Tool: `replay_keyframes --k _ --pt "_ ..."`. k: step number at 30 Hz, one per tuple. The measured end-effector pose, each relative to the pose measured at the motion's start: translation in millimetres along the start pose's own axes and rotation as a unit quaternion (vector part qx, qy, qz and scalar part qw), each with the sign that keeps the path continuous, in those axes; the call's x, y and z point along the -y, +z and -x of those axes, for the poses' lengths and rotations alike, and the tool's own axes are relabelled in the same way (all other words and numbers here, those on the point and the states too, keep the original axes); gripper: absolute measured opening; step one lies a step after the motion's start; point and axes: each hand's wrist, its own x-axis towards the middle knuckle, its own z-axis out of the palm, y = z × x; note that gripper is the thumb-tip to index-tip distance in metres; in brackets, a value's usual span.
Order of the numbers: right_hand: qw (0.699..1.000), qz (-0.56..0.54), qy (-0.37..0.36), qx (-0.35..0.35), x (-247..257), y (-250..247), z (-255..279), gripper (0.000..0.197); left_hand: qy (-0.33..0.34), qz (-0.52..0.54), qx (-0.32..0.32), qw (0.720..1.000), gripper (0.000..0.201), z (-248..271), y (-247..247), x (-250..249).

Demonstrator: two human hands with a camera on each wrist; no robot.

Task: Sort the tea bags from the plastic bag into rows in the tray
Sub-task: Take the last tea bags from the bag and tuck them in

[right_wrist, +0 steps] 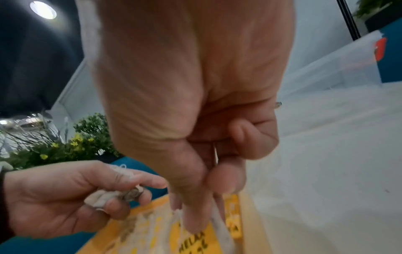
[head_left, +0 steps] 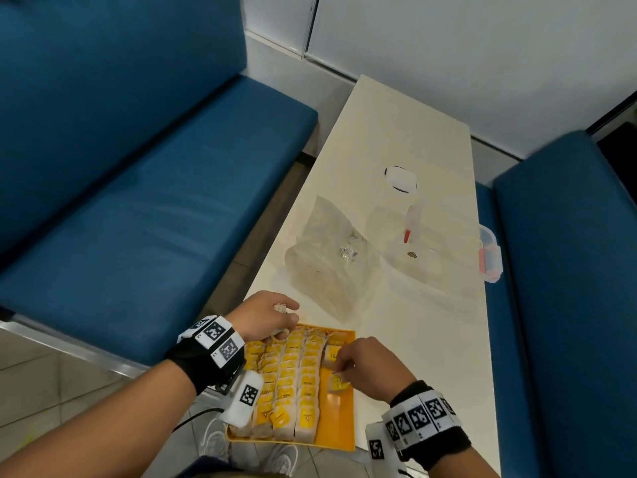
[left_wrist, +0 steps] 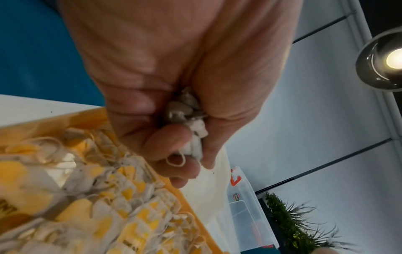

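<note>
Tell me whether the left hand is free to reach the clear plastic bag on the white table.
Probably not yet: the left hand already grips crumpled tea bags, though nothing blocks the clear plastic bag.

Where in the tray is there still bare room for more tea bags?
Bare floor shows along the tray's right side, between the fourth row of tea bags and the right rim, nearer the person than the right hand. The left rows are packed; the left hand crowds the far-left corner.
</note>
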Motion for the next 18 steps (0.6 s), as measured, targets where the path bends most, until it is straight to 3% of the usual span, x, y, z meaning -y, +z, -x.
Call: replay_keyframes --k 6,11,18 --pt "0.998 0.057 0.024 0.004 -6.4 12.3 -17.3 0.014 -0.001 -0.002 -0.003 1.0 0.023 -3.7 0.4 0.7" --pt "0.991 0.095 0.047 -0.08 -13.2 28.4 -27.3 0.017 -0.001 -0.007 -0.007 1.0 0.021 -4.6 0.3 2.9" --pt "0.978 0.131 0.02 -0.159 -19.0 43.6 -32.4 0.017 -0.007 -0.003 -0.005 1.0 0.019 -3.5 -1.6 3.2"
